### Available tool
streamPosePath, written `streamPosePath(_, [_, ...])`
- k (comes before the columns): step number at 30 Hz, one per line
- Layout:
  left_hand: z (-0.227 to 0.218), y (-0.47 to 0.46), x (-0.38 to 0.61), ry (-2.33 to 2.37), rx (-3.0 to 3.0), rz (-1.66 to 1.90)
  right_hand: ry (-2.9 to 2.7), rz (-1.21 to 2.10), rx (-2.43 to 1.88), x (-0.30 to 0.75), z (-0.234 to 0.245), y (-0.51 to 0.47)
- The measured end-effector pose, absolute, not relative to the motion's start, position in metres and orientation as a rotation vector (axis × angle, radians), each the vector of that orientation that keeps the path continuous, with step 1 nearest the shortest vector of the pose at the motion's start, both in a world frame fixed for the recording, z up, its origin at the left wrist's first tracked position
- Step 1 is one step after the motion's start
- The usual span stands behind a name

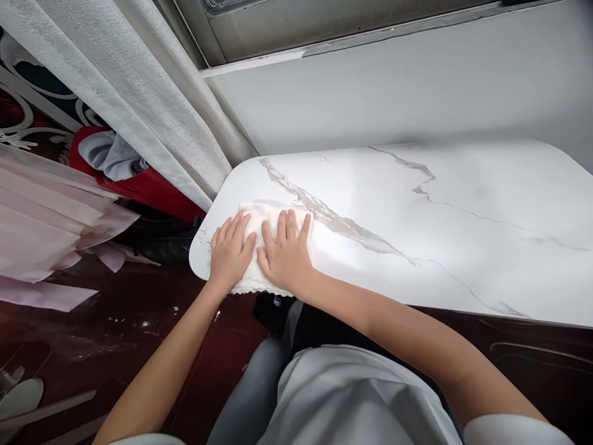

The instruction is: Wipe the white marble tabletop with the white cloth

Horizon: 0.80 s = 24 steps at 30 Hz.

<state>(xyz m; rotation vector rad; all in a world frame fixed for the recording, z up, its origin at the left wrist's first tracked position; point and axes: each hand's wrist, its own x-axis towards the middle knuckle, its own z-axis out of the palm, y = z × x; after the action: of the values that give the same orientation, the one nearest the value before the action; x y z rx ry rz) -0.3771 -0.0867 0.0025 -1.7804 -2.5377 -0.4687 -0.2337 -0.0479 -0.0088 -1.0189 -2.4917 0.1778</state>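
A white cloth (254,272) with a scalloped edge lies flat near the left end of a white marble-patterned tabletop (463,247). Its front edge hangs slightly over the table's near side. My left hand (230,250) rests flat on the cloth's left part, fingers stretched away from me. On the right part of the same cloth lies my right hand (288,252), palm down with its fingers spread. Both hands press on the cloth from above, without wrapping round it.
A pale curtain (152,80) hangs by the table's left end. Behind the table stands a grey-white wall (370,93). At the left are a red bag (155,188) with grey fabric in it and sheer pink fabric (41,216) above a dark red floor (152,321).
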Motion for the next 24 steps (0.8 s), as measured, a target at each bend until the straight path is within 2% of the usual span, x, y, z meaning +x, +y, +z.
streamPosePath(9, [0.001,-0.094,-0.338,-2.556,-1.766,-0.490,-2.510,0.254,-0.995,-0.194,-0.008,-0.049])
streamPosePath(18, [0.002,-0.093,-0.294,-2.315,-2.095,-0.620,-2.461,0.236,-1.078,-0.148,-0.011,-0.053])
streamPosePath(24, [0.005,-0.072,-0.302,-2.336,-2.142,-0.526,-2.546,0.248,-1.046,-0.157,-0.009,-0.028])
